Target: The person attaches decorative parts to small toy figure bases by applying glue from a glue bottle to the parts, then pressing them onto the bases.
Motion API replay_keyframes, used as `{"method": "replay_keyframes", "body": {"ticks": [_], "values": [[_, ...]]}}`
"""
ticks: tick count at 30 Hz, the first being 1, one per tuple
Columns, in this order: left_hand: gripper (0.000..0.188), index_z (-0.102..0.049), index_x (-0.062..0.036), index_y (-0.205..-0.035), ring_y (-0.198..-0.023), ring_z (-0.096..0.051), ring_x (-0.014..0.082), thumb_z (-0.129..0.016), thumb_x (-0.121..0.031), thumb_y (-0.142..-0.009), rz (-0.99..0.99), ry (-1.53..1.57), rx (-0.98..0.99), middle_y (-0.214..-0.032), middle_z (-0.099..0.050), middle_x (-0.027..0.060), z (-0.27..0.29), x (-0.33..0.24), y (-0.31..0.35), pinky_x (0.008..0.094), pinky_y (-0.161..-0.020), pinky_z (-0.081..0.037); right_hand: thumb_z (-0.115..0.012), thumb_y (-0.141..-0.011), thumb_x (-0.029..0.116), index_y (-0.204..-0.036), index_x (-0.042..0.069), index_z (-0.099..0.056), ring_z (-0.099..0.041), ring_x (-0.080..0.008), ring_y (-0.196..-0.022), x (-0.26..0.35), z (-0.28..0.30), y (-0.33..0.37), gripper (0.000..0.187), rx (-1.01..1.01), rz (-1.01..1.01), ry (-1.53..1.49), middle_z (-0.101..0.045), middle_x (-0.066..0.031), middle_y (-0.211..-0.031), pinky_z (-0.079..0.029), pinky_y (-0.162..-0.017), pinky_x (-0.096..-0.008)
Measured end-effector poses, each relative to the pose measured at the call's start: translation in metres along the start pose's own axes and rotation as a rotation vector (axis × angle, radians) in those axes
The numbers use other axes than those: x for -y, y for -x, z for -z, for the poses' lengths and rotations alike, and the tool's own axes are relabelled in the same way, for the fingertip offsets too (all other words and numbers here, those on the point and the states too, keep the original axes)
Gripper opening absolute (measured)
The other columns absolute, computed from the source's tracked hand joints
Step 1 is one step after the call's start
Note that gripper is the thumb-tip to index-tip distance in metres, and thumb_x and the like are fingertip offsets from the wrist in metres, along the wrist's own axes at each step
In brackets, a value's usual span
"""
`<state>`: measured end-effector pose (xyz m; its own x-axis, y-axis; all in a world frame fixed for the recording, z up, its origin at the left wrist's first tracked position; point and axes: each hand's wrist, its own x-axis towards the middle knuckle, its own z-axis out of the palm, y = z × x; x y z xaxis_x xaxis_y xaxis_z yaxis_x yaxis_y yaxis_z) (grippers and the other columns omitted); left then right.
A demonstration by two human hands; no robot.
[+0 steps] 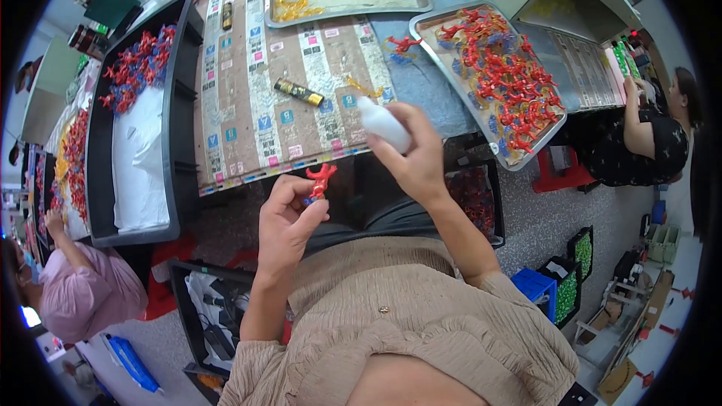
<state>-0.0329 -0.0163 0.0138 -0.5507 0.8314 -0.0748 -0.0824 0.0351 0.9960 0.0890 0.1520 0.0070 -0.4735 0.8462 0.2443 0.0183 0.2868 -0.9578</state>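
My left hand (287, 214) pinches a small red figurine (321, 178) with a bit of blue at its base, just off the table's front edge. A white squeeze bottle (383, 126) lies tilted in my right hand (415, 152), its narrow tip toward the table. Near that tip, a small yellow translucent piece (364, 89) rests on the patterned table covering (256, 116). Beyond the bottle, a single red figurine (404, 44) with a yellowish part sits on the blue-grey surface beside the right tray.
A metal tray (272, 21) of yellow pieces lies at the back; another tray (558, 122) holds many red figurines. At left stands a black crate (173, 180) with red-blue figurines. A black-gold cylinder (299, 92) lies mid-table. People sit at left (90, 286) and right (639, 143).
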Motion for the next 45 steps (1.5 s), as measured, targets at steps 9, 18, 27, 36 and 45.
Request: {"method": "replay_keyframes", "body": {"ticks": [9,18,27,36,45], "values": [[0.043,-0.054,-0.0012,-0.12,-0.095,-0.063,0.0188,-0.072,-0.014,-0.083,0.182,0.591,0.083,-0.119,-0.059,0.0124,0.011,0.01,0.007,0.0328,-0.082,-0.054,-0.069,-0.077,0.004,-0.115,0.001,-0.057,-0.064,-0.0198,-0.092,-0.015,-0.026,-0.034,0.04,0.2,0.116,0.19,-0.066,-0.0125,-0.1,-0.05,-0.078,-0.0294],[0.044,-0.053,0.0002,-0.122,-0.094,-0.063,0.0187,-0.071,-0.012,-0.083,0.175,0.578,0.122,-0.119,-0.059,0.013,0.01,0.01,-0.002,0.0322,-0.083,-0.053,-0.056,-0.078,-0.003,-0.099,0.003,-0.068,-0.065,-0.0255,-0.09,0.01,-0.006,-0.125,0.025,0.073,0.458,0.412,-0.068,-0.0125,-0.095,-0.05,-0.076,-0.0329],[0.042,-0.056,0.0001,-0.119,-0.092,-0.061,0.0151,-0.073,-0.011,-0.082,0.183,0.594,0.081,-0.115,-0.06,0.0081,0.011,0.012,0.012,0.0306,-0.082,-0.051,-0.055,-0.079,0.004,-0.088,0.005,-0.071,-0.066,-0.0337,-0.091,-0.038,-0.075,-0.274,0.018,0.277,0.272,1.007,-0.068,-0.0178,-0.093,-0.053,-0.075,-0.0419],[0.038,-0.054,0.001,-0.121,-0.088,-0.061,0.0167,-0.068,-0.008,-0.086,0.208,0.63,-0.015,-0.118,-0.059,0.012,0.024,0.02,0.025,0.0307,-0.08,-0.052,-0.055,-0.081,0.008,-0.087,0.005,-0.071,-0.066,-0.0339,-0.092,-0.047,-0.08,-0.284,0.018,0.282,0.284,1.183,-0.068,-0.0194,-0.094,-0.054,-0.077,-0.0423],[0.041,-0.053,0.0001,-0.122,-0.091,-0.061,0.0152,-0.068,-0.008,-0.085,0.243,0.642,0.108,-0.119,-0.059,0.0095,0.008,0.014,0.011,0.0306,-0.083,-0.051,-0.056,-0.084,0.012,-0.099,0.003,-0.068,-0.059,-0.0082,-0.07,-0.027,-0.021,-0.3,0.021,0.131,-0.341,-0.016,-0.063,-0.0024,-0.079,-0.05,-0.057,-0.0251]]}}
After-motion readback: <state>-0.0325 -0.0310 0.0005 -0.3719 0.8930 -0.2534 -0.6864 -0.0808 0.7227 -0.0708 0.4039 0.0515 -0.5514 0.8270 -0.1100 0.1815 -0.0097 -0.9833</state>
